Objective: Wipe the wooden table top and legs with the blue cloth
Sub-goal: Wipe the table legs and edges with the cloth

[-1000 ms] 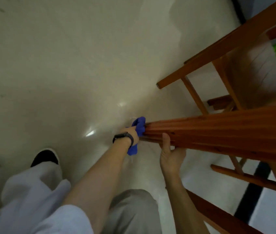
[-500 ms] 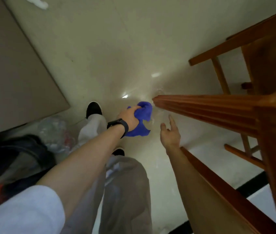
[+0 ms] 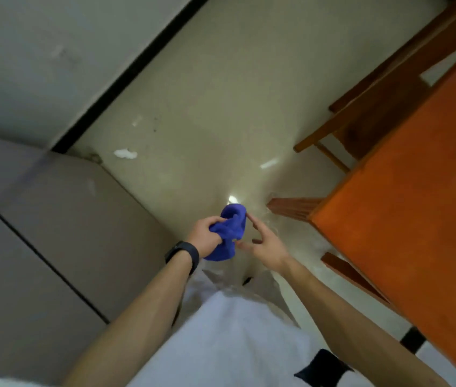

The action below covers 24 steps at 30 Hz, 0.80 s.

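Cloth first: the blue cloth (image 3: 228, 233) sits bunched in our left hand (image 3: 206, 237), whose fingers are curled tight around it, well above the pale floor (image 3: 207, 107) and in front of our body. A black band (image 3: 183, 255) wraps that wrist. Our right hand (image 3: 266, 247) hangs just beside the cloth with its fingers spread apart; one fingertip reaches the cloth's upper edge, though we cannot tell whether it actually touches. Neither hand is on the wood. The wooden table (image 3: 416, 219) fills the right side of the view, its orange-brown top seen from above, with one leg (image 3: 291, 208) showing under the near corner, close to the right of the cloth. A lower rail (image 3: 352, 277) runs along beneath the top's edge. Beyond the table stands a wooden chair (image 3: 375, 107). To the left we see a grey cabinet (image 3: 53, 233). Our white shirt (image 3: 221, 344) fills the bottom of the view.
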Available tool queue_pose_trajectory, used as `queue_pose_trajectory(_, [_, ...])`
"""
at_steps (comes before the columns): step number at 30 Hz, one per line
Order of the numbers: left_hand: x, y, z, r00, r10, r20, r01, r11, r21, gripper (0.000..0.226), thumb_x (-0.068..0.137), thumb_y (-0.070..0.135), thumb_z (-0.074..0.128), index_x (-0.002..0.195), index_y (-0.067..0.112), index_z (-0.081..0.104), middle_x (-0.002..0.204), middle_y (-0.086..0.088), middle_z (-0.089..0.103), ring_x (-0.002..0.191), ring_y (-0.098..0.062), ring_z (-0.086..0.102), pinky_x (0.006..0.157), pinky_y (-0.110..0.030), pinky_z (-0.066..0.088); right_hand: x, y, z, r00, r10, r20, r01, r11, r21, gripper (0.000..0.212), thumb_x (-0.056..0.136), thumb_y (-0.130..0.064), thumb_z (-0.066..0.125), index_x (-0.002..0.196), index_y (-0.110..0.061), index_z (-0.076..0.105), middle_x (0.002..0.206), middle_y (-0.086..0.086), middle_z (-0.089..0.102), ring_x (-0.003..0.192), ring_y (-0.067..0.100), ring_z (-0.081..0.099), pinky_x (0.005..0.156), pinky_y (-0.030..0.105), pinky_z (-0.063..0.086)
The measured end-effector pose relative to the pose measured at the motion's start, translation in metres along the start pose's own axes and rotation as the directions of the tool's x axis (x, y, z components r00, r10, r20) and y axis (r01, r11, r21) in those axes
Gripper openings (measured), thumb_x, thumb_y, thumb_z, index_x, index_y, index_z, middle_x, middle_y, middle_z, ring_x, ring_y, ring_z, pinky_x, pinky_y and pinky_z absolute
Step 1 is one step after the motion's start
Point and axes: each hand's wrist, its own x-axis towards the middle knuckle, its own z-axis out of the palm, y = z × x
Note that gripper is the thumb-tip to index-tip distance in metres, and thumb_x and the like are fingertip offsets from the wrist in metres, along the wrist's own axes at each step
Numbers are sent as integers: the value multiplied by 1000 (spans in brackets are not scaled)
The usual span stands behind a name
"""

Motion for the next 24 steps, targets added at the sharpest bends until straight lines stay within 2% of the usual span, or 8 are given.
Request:
queue_pose_trajectory(3, [-14, 68, -44, 995, 78, 70, -74, 996, -59, 60, 60, -2, 64, 118, 13, 62, 97, -5, 64, 83, -18, 60, 53, -11, 46, -12, -75, -7, 999, 46, 24, -51, 895, 443, 54, 89, -29, 68, 137, -37, 46, 117, -15, 63, 106, 9, 64, 71, 25, 48])
queue_pose_trajectory(6, [-14, 143, -70, 974, 175, 140, -160, 981, -112, 66, 51, 3, 62, 113, 24, 61, 104, 0, 66, 84, -11, 64, 67, -18, 55, -13, -128, -25, 1000, 2, 23, -17, 727, 686, 48, 85, -46, 69, 130, -35, 54, 121, -4, 68, 103, 27, 69, 74, 43, 54])
queue_pose_trajectory(9, [-6, 213, -87, 941, 256, 221, -251, 967, -47, 69, 56, 8, 69, 123, 25, 60, 115, 3, 66, 99, -11, 64, 80, -21, 55, -8, -172, -51, 989, -51, -139, 135, 693, 708, 35, 90, -27, 68, 123, -24, 60, 115, 3, 71, 101, 26, 70, 83, 48, 55])
queue_pose_trajectory(12, [17, 270, -100, 927, 226, 300, -254, 965, 59, 69, 61, 13, 70, 128, 24, 60, 116, 10, 65, 96, -5, 64, 76, -16, 55, 3, -202, -79, 955, -64, -291, 252, 694, 675, 29, 91, -17, 65, 120, -19, 61, 107, 4, 73, 95, 25, 72, 81, 44, 58])
queue_pose_trajectory(15, [60, 336, -102, 936, 201, 288, -257, 950, 175, 56, 73, 4, 73, 125, 20, 61, 112, 3, 66, 84, -6, 62, 65, -10, 52, 38, -225, -124, 899, -14, -437, 319, 704, 635, 24, 90, -14, 65, 113, -19, 63, 100, 5, 74, 91, 22, 72, 77, 39, 59])
queue_pose_trajectory(19, [110, 407, -108, 936, 310, 168, -352, 822, 448, 31, 77, 13, 76, 104, 22, 66, 97, 5, 67, 81, -10, 62, 68, -12, 48, 76, -266, -190, 847, 69, -527, 296, 762, 576, 16, 85, -13, 69, 98, -23, 66, 92, 3, 69, 80, 23, 72, 72, 37, 60])
queue_pose_trajectory(22, [140, 459, -118, 921, 340, 193, -380, 665, 644, 23, 76, 32, 79, 92, 31, 64, 94, 6, 62, 84, -14, 61, 73, -25, 46, 94, -307, -230, 822, 78, -564, 310, 769, 559, 10, 86, -17, 69, 91, -22, 62, 93, -3, 66, 77, 17, 69, 71, 36, 60])
queue_pose_trajectory(24, [160, 496, -121, 900, 368, 233, -415, 560, 717, 21, 74, 38, 79, 87, 32, 63, 96, 2, 55, 87, -17, 56, 74, -25, 41, 108, -335, -255, 824, 104, -557, 311, 740, 597, 8, 89, -18, 66, 91, -22, 60, 96, -4, 68, 82, 14, 69, 68, 34, 58])
